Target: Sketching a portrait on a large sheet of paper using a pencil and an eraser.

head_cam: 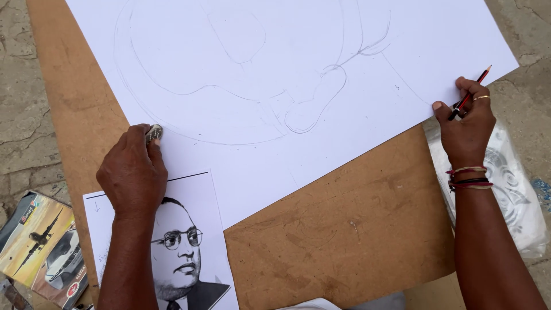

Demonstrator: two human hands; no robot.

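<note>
Cracked grey ground (17, 115) surrounds a brown fibreboard (344, 229) that carries a large white paper sheet (287, 69) with faint curved pencil lines. At the sheet's lower left edge the left hand (133, 175) rests knuckles up, its grip closed on a small grey eraser (154, 133) pressed to the paper. The right hand (466, 123), wrist in coloured bangles, presses the sheet's right edge flat — its fingers clamp a red-and-black pencil (472, 92), tip pointing up and away. Under the left forearm lies a black-and-white portrait printout (189, 252). A colourful box (40, 247) sits at far left, and a crinkled plastic bag (511, 189) at right.
</note>
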